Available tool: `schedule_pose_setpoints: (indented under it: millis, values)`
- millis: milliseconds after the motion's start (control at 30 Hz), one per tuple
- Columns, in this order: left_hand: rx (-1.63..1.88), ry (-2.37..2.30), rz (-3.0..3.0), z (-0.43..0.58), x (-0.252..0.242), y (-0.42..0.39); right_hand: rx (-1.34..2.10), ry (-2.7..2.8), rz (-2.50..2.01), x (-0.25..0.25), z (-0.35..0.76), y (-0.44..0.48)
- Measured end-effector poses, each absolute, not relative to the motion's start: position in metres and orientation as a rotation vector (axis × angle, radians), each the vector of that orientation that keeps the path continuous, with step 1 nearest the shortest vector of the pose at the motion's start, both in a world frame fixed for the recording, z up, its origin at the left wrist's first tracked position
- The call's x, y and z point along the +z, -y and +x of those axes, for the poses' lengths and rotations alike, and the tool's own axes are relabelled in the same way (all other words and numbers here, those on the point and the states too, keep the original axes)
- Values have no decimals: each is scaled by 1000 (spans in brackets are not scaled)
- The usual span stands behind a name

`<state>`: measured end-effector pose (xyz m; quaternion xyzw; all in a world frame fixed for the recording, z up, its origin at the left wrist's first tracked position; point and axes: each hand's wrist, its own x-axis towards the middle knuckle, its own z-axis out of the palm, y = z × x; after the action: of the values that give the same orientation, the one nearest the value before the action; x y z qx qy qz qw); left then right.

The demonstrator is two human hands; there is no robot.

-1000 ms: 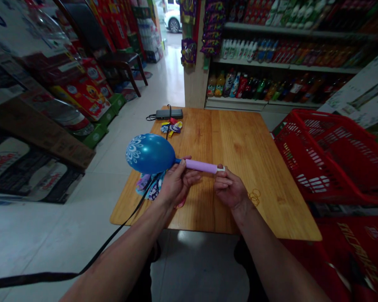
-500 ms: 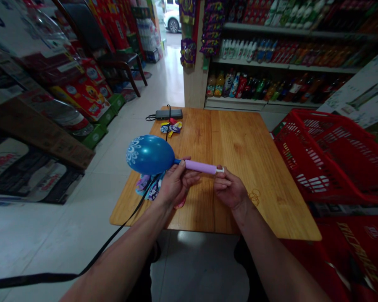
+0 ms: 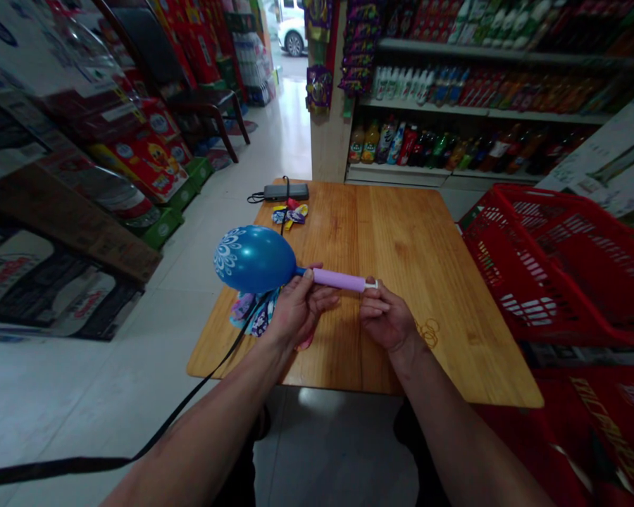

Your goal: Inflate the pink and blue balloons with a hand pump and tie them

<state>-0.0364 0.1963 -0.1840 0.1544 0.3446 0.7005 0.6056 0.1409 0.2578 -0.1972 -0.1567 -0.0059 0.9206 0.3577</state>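
Note:
A blue balloon (image 3: 256, 258) with a white pattern is inflated on the left end of a purple pump (image 3: 339, 279). My left hand (image 3: 300, 299) pinches the balloon's neck and the pump's tip between thumb and fingers. At the pump's other end my right hand (image 3: 384, 313) is closed on the white handle (image 3: 371, 284), which is pushed nearly all the way in. Flat balloons (image 3: 248, 313) lie under the blue balloon. Yellow rubber bands (image 3: 429, 332) rest on the table near my right wrist.
On the wooden table's (image 3: 396, 232) far left lie a grey power bank (image 3: 286, 192) and more flat balloons (image 3: 290, 214). A black strap (image 3: 190, 396) crosses the left side. Red baskets (image 3: 560, 260) stand on the right, drink shelves (image 3: 470, 109) behind, cartons and a chair at left.
The whole view has shifted slightly, moving the scene a little to the right. Both hands keep the same hold on the pump, with no clear change in the balloon.

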Motion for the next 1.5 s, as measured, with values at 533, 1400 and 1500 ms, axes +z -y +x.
schedule_pose_setpoints:
  millis: [533, 1400, 1500]
  values:
    - [1619, -837, 375, -35, -179, -191, 2322, 105, -409, -191, 140, -250]
    - [1721, -862, 378, -62, -169, -197, 2302, 94, -376, -186, 168, -273]
    - [1650, -819, 410, -49, -176, -194, 2353, 74, -421, -193, 153, -262]
